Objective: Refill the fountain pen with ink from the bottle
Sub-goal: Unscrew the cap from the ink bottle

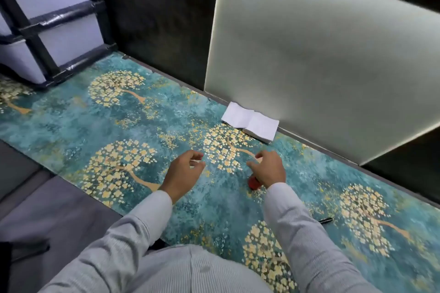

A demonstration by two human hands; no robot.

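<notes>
A small red-capped object, likely the ink bottle [254, 183], stands on the teal flowered table cover, mostly hidden under my right hand [267, 167]. That hand hovers just above it with fingers loosely curled and nothing held. My left hand [184, 171] floats a little to the left, fingers apart and empty. A dark pen [326, 220] lies on the cover to the right of my right sleeve, partly hidden behind it.
A folded white paper [251, 122] lies at the back against a frosted panel [321, 59]. A dark wall runs along the table's rear edge. A black frame [47, 38] stands at far left. Grey seating lies off the table's near left edge.
</notes>
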